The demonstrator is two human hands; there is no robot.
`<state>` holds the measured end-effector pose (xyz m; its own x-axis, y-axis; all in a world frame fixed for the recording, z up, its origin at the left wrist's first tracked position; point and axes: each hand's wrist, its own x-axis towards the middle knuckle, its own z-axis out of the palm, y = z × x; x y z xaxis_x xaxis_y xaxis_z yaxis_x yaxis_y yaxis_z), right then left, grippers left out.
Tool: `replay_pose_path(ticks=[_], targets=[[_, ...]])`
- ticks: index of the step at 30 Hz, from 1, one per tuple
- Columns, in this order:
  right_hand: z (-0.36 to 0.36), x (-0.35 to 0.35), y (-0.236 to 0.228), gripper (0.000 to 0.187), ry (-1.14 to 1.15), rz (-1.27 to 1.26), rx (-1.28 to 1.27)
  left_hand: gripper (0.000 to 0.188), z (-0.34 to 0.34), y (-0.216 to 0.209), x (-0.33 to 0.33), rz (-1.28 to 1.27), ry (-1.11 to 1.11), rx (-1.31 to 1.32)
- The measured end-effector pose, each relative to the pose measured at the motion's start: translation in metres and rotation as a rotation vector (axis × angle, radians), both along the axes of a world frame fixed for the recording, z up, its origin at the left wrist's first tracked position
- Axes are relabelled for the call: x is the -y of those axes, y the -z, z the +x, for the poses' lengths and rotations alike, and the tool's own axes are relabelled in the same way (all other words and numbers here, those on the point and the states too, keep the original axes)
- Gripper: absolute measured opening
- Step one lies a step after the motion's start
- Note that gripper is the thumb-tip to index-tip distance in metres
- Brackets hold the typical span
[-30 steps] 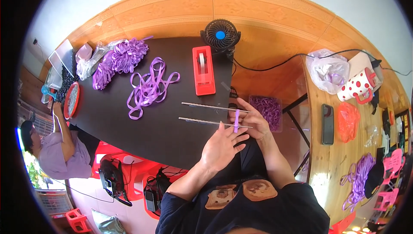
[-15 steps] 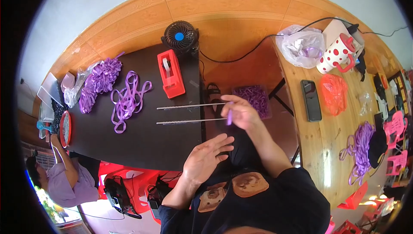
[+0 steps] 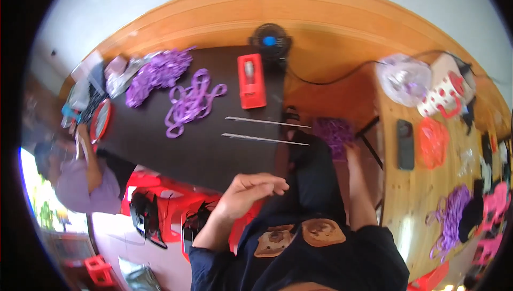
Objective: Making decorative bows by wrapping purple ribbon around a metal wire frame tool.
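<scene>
My left hand (image 3: 255, 189) is held in front of the dark table's near edge, fingers stretched toward the right and lying close together, with nothing seen in it. Down at the right, my right hand (image 3: 352, 152) reaches to the side of a bin of purple pieces (image 3: 332, 135); its fingers are blurred and partly hidden. Two thin metal rods (image 3: 267, 122) lie across the table's right part and jut past its edge, over my leg. Left of them is a loose heap of purple ribbon (image 3: 195, 101).
A red tape dispenser (image 3: 251, 81) and a black fan (image 3: 270, 41) stand at the back of the dark table (image 3: 160, 146). On the wooden table (image 3: 398, 200) are a phone (image 3: 405, 144), an orange bag (image 3: 432, 141) and a dotted cup (image 3: 442, 96). A person (image 3: 88, 187) sits far left.
My right hand has gone from the rod ends, where it held a small purple piece, down to the bin. My left hand's fingers have drawn together. The whole view has shifted.
</scene>
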<state>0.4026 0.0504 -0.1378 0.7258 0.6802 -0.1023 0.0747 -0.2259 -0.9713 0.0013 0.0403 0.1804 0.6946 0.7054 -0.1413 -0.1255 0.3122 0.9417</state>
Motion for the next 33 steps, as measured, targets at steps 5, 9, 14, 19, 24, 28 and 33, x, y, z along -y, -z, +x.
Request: replay_pose_path(ticks=[5,9,14,19,24,28,33], targets=[[-0.046,0.043,-0.03,0.02,-0.037,-0.254,-0.439,0.009,-0.067,0.003,-0.075,1.148,-0.628,-0.74],[-0.053,0.044,-0.051,0.016,-0.115,-0.087,-0.287,0.019,-0.086,0.015,-0.141,1.342,-0.834,-1.249],[-0.069,0.028,-0.109,0.015,-0.223,0.091,-0.065,0.014,-0.119,0.031,-0.194,1.256,-0.723,-1.333],[-0.086,0.028,-0.149,0.014,-0.27,0.143,-0.1,0.02,-0.111,-0.043,-0.204,0.474,-0.611,-0.294],[-0.101,0.027,-0.148,0.014,-0.32,0.126,-0.134,0.026,-0.149,-0.024,-0.22,0.503,-0.803,-0.61],[-0.108,0.036,-0.16,0.014,-0.283,0.079,-0.072,0.017,-0.159,0.006,-0.19,1.171,-0.889,-0.981],[-0.098,0.047,-0.15,0.014,-0.29,0.095,-0.031,0.017,-0.124,-0.007,-0.112,0.911,-0.363,-0.625]])
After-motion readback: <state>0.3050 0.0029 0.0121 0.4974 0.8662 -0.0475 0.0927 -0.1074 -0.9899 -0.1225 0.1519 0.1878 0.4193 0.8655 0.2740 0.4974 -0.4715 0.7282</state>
